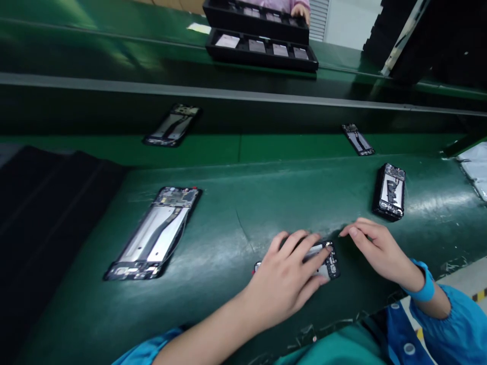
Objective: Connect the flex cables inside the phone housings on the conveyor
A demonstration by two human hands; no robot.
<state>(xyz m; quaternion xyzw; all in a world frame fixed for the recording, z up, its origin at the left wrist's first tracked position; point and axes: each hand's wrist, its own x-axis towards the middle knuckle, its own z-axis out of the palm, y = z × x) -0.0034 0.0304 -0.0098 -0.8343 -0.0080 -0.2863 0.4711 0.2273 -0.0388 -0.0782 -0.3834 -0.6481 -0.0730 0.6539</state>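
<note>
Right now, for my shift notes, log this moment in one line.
left hand: covering open phone chassis | right hand: flat on green belt | second chassis: apart, left

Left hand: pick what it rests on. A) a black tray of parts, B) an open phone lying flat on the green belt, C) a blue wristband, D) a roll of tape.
B: the left hand lies spread over an open phone flat on the green belt, while the right hand rests just beside it with its fingers on the belt.
</note>
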